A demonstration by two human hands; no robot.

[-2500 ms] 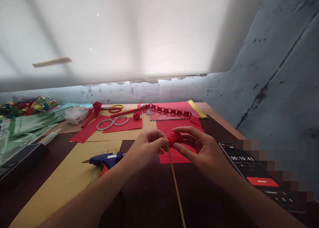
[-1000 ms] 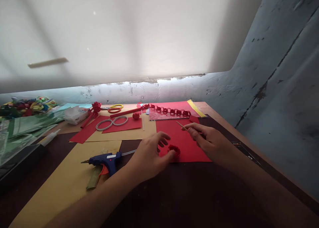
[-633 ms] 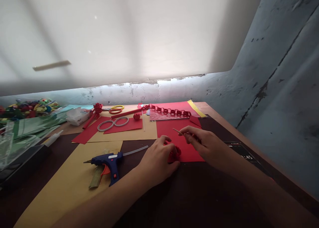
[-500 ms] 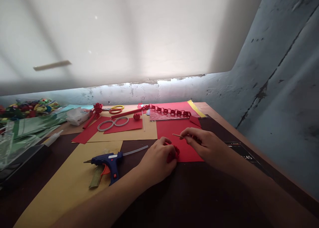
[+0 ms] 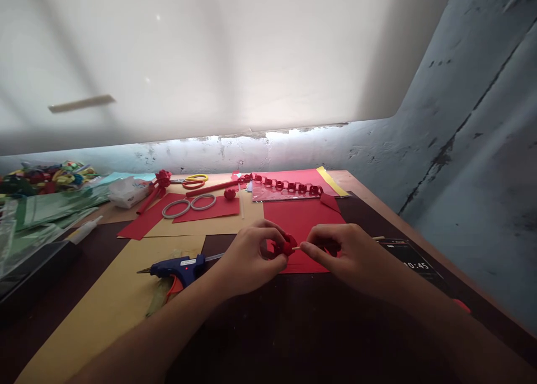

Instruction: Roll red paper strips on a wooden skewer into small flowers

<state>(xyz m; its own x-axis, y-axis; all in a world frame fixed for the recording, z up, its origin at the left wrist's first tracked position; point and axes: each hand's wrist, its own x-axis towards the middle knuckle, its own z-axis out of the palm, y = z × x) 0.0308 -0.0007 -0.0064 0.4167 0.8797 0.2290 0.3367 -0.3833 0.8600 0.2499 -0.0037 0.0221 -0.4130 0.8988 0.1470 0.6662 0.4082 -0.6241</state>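
Note:
My left hand (image 5: pixel 254 258) is closed on a small red paper flower (image 5: pixel 287 243), which its fingers partly cover. Between the fingertips of my right hand (image 5: pixel 335 247) is a thin wooden stick (image 5: pixel 296 248). One end of the stick points left and meets or nearly meets the flower; I cannot tell whether it touches. The far end shows behind the right hand. Beneath both hands lies a red paper sheet (image 5: pixel 302 213). A blue hot glue gun (image 5: pixel 180 269) with an orange trigger rests left of my left forearm, partly hidden by it.
Behind lie a red paper chain (image 5: pixel 289 186), two grey rings (image 5: pixel 203 202), another red paper flower (image 5: pixel 229 194) and yellow-orange scissors (image 5: pixel 194 181). A phone (image 5: pixel 413 261) showing digits lies right. Tan paper (image 5: pixel 96 300), a black box (image 5: pixel 37 275) and plastic packets (image 5: pixel 59 199) are left.
My right hand has turned and lowered the stick so its tip is at the red flower. The left hand has tilted the flower toward the stick, and its forearm now covers more of the glue gun.

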